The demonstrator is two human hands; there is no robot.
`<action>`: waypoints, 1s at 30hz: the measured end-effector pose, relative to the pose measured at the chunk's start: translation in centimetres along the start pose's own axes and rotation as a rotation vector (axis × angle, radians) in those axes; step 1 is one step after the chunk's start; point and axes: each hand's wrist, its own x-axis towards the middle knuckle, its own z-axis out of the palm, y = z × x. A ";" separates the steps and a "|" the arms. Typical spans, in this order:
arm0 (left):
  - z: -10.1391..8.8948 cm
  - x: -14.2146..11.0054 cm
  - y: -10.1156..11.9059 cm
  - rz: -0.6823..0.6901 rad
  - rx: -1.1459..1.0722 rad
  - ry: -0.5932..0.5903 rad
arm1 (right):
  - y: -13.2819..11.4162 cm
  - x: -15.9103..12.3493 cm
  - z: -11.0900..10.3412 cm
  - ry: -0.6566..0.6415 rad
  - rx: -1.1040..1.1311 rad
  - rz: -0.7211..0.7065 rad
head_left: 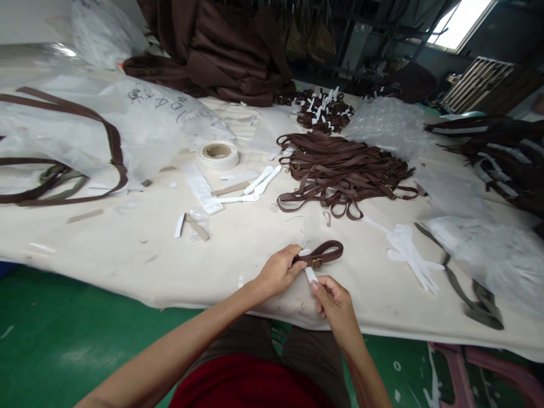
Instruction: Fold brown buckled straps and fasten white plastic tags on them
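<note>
My left hand [279,271] pinches a folded brown strap [323,251] with a small brass buckle, holding it just above the table's near edge. My right hand [330,294] grips the end of a white toothed plastic tie [310,274] that runs up around the folded strap. A large pile of loose brown straps [340,169] lies further back on the table. Behind it sits a smaller heap of bundled straps with white ties [323,110].
White ties lie at the right [412,252] and near the middle [255,186]. A tape roll [217,154] stands beside clear plastic bags [140,122]. Brown fabric [229,51] is piled at the back. The cream table cover [127,249] ends above a green floor.
</note>
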 end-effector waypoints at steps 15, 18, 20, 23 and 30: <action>0.7 -0.7 0.0 -0.086 0.125 0.001 | -0.8 1.1 1.4 0.163 0.164 -0.128; 0.7 -0.7 -0.2 -0.065 0.107 0.014 | -0.8 1.5 1.8 0.212 0.153 -0.073; 0.8 -0.7 -0.4 -0.044 0.101 0.010 | -0.8 1.9 1.9 0.208 0.143 -0.055; 0.9 -0.7 -0.7 -0.029 0.110 0.001 | -0.9 2.5 2.1 0.228 0.106 -0.026; 1.0 -0.8 -1.0 0.012 0.202 -0.021 | -1.6 3.8 2.7 0.235 0.006 0.013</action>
